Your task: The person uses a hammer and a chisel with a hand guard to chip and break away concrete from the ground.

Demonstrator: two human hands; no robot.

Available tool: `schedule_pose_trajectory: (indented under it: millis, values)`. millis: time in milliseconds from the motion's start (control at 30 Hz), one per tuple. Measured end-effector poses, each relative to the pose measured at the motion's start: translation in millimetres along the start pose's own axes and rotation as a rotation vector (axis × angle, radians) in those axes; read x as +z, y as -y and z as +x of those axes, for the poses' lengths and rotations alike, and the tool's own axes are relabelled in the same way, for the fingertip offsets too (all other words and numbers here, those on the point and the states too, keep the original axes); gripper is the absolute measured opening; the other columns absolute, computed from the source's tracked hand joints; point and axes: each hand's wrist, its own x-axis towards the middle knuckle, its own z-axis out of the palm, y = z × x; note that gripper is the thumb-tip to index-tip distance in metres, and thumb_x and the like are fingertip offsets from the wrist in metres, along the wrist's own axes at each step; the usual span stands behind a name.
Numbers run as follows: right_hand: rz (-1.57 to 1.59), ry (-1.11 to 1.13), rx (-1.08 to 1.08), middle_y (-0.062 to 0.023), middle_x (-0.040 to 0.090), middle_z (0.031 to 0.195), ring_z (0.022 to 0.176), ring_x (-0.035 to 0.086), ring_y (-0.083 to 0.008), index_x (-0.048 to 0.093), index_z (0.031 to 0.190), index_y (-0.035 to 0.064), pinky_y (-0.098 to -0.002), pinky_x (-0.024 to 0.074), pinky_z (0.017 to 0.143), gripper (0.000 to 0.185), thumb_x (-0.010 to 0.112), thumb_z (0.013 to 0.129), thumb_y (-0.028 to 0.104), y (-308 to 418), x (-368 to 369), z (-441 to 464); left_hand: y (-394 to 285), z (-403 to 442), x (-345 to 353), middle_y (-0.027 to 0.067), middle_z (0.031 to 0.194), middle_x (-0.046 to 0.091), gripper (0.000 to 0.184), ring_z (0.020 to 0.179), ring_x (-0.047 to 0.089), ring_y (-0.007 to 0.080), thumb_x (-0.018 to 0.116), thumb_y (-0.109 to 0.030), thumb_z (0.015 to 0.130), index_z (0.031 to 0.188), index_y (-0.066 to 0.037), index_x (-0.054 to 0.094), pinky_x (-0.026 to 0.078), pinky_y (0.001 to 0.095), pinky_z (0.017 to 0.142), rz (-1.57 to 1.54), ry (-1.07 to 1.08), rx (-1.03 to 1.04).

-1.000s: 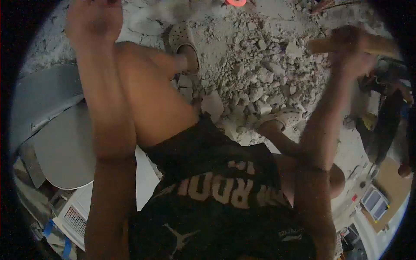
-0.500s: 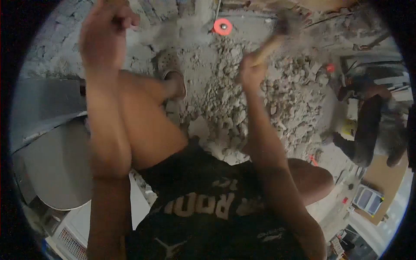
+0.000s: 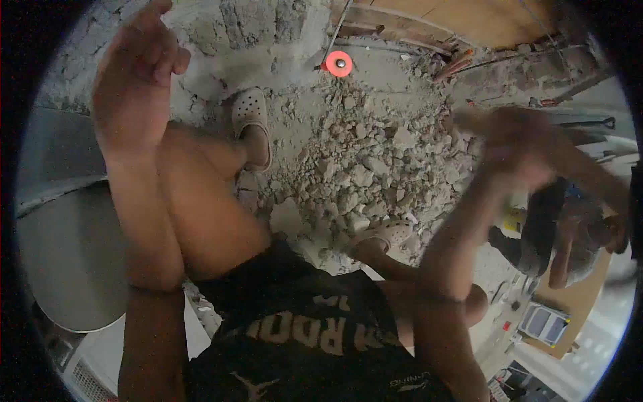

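My left hand (image 3: 137,74) is raised at the upper left in front of the rough wall, fingers loosely bent and apart, holding nothing I can see. At the right, my right hand (image 3: 519,151) is closed around the wooden handle of a hammer (image 3: 474,124), both smeared by motion. Which end of the blur carries the hammer's head is hard to make out. A bright red-orange disc with a round metal centre (image 3: 339,63), like a chisel's hand guard seen end-on, is at the foot of the wall. Broken rubble (image 3: 362,171) covers the floor between my feet.
Another person (image 3: 576,234) crouches at the right, near a brown board (image 3: 589,295) and a plastic box (image 3: 546,323). A large grey rounded panel (image 3: 74,261) stands at my left. My clogs (image 3: 251,110) rest among debris. Wooden boards (image 3: 462,20) lie at the top.
My right hand has swung right with the hammer, whose handle has turned. My left hand has shifted slightly left and down. The view has tilted, bringing my other clog into sight.
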Motion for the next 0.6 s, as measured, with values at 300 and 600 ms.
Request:
schedule_pose_trajectory:
  millis: [300, 600]
  values:
    - [1.173, 0.832, 0.425, -0.0075, 0.057, 0.064, 0.055, 0.055, -0.0196, 0.06, 0.079, 0.0007, -0.0358, 0.0428, 0.046, 0.026, 0.057, 0.085, 0.026, 153, -7, -136, 7, 6, 4, 0.0056, 0.094, 0.053, 0.048, 0.082, 0.044, 0.0159, 0.049, -0.023, 0.093, 0.131, 0.006, 0.042, 0.036, 0.0317, 0.075, -0.074, 0.146, 0.059]
    - [1.217, 1.247, 0.554, -0.0052, 0.056, 0.061, 0.053, 0.052, -0.0152, 0.059, 0.083, -0.0004, -0.0339, 0.0434, 0.051, 0.021, 0.066, 0.083, 0.019, 146, -42, -220, -3, -1, 58, -0.0035, 0.061, 0.042, 0.028, 0.057, 0.041, 0.0072, 0.061, -0.016, 0.089, 0.107, 0.005, 0.061, 0.038, 0.0256, 0.057, 0.081, -0.148, -0.053]
